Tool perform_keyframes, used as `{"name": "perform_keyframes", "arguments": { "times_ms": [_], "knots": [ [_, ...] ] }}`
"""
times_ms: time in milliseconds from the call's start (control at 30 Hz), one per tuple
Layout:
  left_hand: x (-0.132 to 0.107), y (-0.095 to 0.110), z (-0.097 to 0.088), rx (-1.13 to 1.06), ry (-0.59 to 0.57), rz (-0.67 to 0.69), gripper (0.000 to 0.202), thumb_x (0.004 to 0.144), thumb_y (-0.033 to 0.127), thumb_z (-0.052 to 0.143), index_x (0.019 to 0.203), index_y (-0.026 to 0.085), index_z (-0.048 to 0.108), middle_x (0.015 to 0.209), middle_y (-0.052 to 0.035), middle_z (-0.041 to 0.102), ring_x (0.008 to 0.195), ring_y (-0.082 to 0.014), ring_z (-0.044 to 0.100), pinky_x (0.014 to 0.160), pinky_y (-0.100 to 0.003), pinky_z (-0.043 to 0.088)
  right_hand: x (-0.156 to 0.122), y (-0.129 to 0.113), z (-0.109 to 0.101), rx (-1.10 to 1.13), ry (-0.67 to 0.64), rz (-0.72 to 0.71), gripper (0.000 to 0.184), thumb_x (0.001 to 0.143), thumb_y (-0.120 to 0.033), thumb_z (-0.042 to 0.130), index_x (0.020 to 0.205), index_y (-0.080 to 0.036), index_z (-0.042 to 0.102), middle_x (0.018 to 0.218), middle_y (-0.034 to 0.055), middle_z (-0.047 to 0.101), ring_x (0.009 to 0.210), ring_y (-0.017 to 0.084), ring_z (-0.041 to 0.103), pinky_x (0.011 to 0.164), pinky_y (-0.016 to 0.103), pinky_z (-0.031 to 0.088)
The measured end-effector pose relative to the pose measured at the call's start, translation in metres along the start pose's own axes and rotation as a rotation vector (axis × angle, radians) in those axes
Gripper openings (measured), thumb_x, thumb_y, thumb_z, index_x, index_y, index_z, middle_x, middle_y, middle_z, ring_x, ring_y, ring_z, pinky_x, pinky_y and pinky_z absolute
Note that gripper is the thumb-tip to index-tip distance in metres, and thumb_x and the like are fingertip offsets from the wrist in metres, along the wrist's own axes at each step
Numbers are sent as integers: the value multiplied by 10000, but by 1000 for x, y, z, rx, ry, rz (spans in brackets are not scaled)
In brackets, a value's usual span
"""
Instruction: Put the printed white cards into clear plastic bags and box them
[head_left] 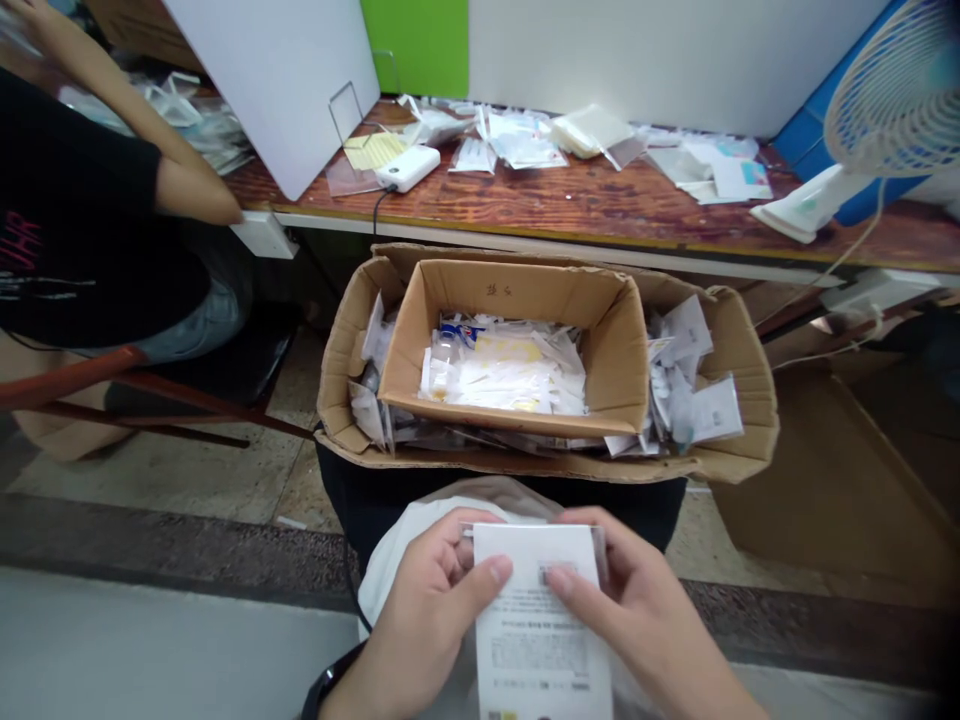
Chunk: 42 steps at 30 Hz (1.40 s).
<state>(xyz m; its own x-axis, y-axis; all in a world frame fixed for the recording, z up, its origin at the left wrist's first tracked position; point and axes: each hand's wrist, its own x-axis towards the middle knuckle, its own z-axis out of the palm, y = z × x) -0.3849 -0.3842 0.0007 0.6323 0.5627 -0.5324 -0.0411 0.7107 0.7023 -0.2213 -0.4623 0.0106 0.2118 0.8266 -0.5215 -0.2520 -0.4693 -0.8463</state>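
Note:
My left hand [427, 620] and my right hand [637, 610] hold a white printed card [536, 640] upright by its top corners, low in front of me. It seems to sit in a clear plastic sleeve, and its small text is too fine to read. Both thumbs press on its face. Just beyond my hands, a pale cloth [390, 560] lies across my lap. A small cardboard box [510, 295] stands inside a larger opened carton [739, 400], both holding many white packets.
A person [90, 230] in a black shirt sits at the left on a chair with orange-brown rails. Beyond the carton, a wooden table [600, 200] holds scattered packets and a white device [409, 168]. A white fan [900, 90] stands at the right, with an upright white panel [277, 80] at the back.

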Motion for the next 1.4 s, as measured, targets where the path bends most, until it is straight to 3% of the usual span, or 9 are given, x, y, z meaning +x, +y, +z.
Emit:
{"name": "perform_keyframes", "arguments": {
  "times_ms": [100,300,467,700,800,900,1033,1233,1400],
  "knots": [
    [1,-1,-1,-39,-46,-7,187,831,257,597,992,167,564,727,-6,656,643,-101,591,616,-204,463,4,1,-2,-42,-75,89,269,741,-408,686,746,-143,635,675,21,622,603,125,551,520,216,432],
    [5,-6,-14,-121,-139,-25,196,809,243,620,982,153,600,782,-45,680,714,-126,606,659,-217,454,9,6,-13,188,-260,108,257,779,-374,656,725,-125,694,647,47,671,607,135,603,601,245,459],
    [10,-11,-25,-81,-248,5,247,838,250,579,1066,155,592,854,-75,699,771,-156,629,717,-252,465,17,6,-24,215,-457,88,282,814,-372,622,840,-112,728,654,50,669,620,119,603,585,209,434],
    [13,-9,-37,25,-305,-31,374,868,276,526,1229,179,509,1166,-112,633,1049,-227,580,901,-332,423,22,7,-37,116,-541,89,376,827,-452,580,949,-117,698,735,48,657,665,112,578,609,205,423],
    [15,-4,-26,84,-238,-17,563,805,363,599,1293,157,406,1099,-131,648,1000,-250,600,856,-351,448,22,6,-36,60,-474,84,328,829,-415,592,941,-126,697,751,47,659,702,129,592,614,209,422],
    [20,1,-6,291,-3,40,818,697,375,706,1353,167,263,1024,-109,643,917,-252,615,782,-351,473,21,3,-31,57,-443,67,298,834,-392,591,945,-137,698,747,43,665,701,135,602,615,212,433],
    [29,2,8,429,144,37,855,683,278,720,1370,208,216,920,-44,610,829,-217,611,726,-333,478,18,-1,-30,61,-434,45,295,834,-391,590,967,-150,694,772,45,677,703,138,606,626,225,453],
    [25,-1,-15,72,-50,-24,714,744,272,674,1324,149,277,925,-94,686,838,-230,656,735,-333,500,20,5,-36,64,-443,33,318,820,-394,604,954,-124,704,776,62,697,706,143,640,618,222,475],
    [23,2,-47,152,232,-38,544,778,374,635,1216,145,407,982,-113,711,906,-226,667,833,-322,506,21,2,-45,200,-255,-12,304,791,-368,639,904,-99,725,715,83,713,651,147,668,594,227,515]
  ]
}}
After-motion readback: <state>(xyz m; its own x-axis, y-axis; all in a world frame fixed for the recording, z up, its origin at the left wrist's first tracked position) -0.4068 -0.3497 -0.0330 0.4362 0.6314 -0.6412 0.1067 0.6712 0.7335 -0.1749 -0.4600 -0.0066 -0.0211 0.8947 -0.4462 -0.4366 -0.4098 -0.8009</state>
